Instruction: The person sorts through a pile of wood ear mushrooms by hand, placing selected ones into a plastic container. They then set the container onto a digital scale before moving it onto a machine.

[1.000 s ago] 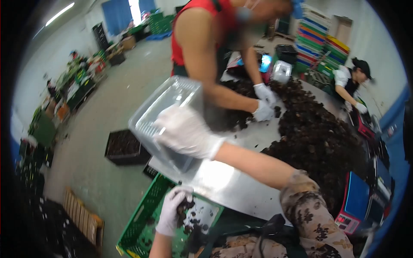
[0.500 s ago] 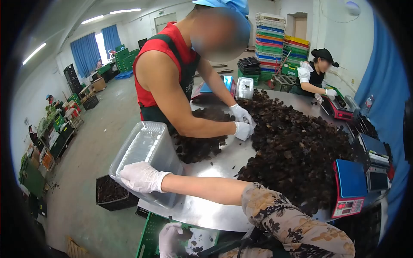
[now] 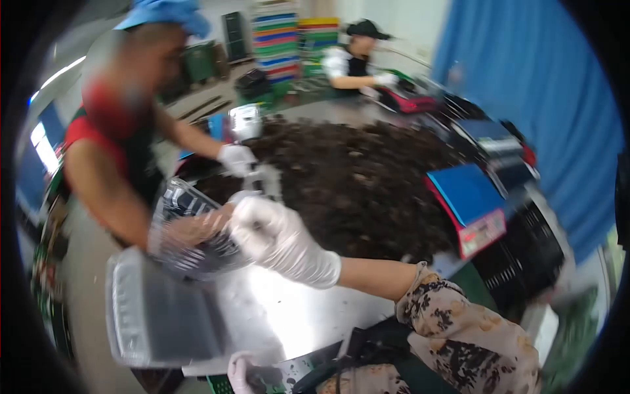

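Observation:
My right hand [image 3: 279, 240], in a white glove, is closed on the edge of a clear plastic box [image 3: 187, 230] and holds it over the metal table [image 3: 252, 305]. Through the box part of a co-worker's forearm shows. Below and to the left stands a stack of clear plastic boxes [image 3: 157, 318] at the table's edge. My left hand [image 3: 241, 374], also gloved, shows only partly at the bottom of the view, its fingers blurred, close to a green crate [image 3: 292, 375]. Beyond my right hand spreads a heap of dark, wood-ear-like pieces [image 3: 367, 177].
A co-worker [image 3: 108, 157] leans in at the left with gloved hands by the heap. Another person [image 3: 357, 62] works at a red scale [image 3: 410, 100] at the far end. A blue-topped scale [image 3: 469, 203] stands at the right, before a blue curtain [image 3: 525, 118].
My right hand has moved from the stack of boxes toward the heap and now holds a single clear plastic box. The view has turned right; my left hand sits lower in the view.

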Available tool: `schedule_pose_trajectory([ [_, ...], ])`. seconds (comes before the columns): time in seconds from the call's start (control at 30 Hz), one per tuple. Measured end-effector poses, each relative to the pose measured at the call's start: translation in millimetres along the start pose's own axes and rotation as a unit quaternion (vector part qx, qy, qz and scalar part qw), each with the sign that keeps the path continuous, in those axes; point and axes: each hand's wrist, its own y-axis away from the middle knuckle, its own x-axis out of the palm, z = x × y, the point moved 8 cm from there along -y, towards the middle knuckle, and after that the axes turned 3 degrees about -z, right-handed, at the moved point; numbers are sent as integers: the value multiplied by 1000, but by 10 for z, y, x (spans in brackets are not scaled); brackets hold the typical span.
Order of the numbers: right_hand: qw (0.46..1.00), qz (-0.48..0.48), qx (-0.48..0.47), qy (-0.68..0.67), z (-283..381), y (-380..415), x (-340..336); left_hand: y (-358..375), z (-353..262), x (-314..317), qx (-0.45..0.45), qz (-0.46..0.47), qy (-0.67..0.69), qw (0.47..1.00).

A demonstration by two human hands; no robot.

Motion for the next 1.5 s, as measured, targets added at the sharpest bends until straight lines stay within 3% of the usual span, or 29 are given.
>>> schedule_pose_trajectory([
  [0.03,989,-36,141,-8,3,102,-444,-61,20,140,-8,19,-10,1000],
  [0.1,978,-103,163,80,195,344,-1256,-345,89,342,-4,99,-36,994],
  [0.13,974,-124,46,185,322,426,-1590,-532,147,442,8,163,-53,985],
  [0.2,927,-132,-17,352,693,604,-2170,-557,46,875,64,164,-88,980],
  [0.23,905,-141,-4,402,821,692,-2426,-464,-110,1306,94,204,-103,969],
  [0.27,879,-149,9,452,940,768,-2669,-352,-134,1539,6,162,-188,969],
  [0.33,803,-109,-57,583,1049,916,-3091,-398,-90,2093,7,233,-228,945],
  [0.4,722,-61,-51,688,1016,1114,-3482,-287,-93,2789,51,339,-248,906],
  [0.53,636,-17,70,768,589,1750,-4460,137,5,4178,77,478,-310,818],
  [0.6,600,5,130,789,420,2074,-4793,241,198,4824,146,556,-288,766],
  [0.67,627,-11,190,755,431,2248,-4934,348,406,5443,167,589,-291,735],
  [0.83,670,-98,174,715,788,2369,-5076,553,1040,6824,238,598,-348,682],
  [0.9,676,-135,177,702,931,2443,-5154,685,1242,7181,244,579,-397,669],
  [1.07,677,-194,179,686,1148,2595,-5372,981,1594,7725,377,587,-465,545],
  [1.13,681,-199,181,681,1161,2644,-5436,997,1646,7780,429,585,-483,490],
  [1.17,691,-217,166,669,1220,2651,-5446,946,1666,7769,420,588,-493,484],
  [1.2,688,-228,152,673,1288,2633,-5427,952,1541,7722,517,547,-450,481],
  [1.27,708,-242,128,651,1314,2629,-5374,792,1330,7593,583,512,-399,489],
  [1.4,808,-168,66,561,1149,2352,-4847,337,752,7013,475,477,-440,594],
  [1.5,874,-64,98,472,675,2268,-4335,-64,479,6185,523,364,-478,604],
])
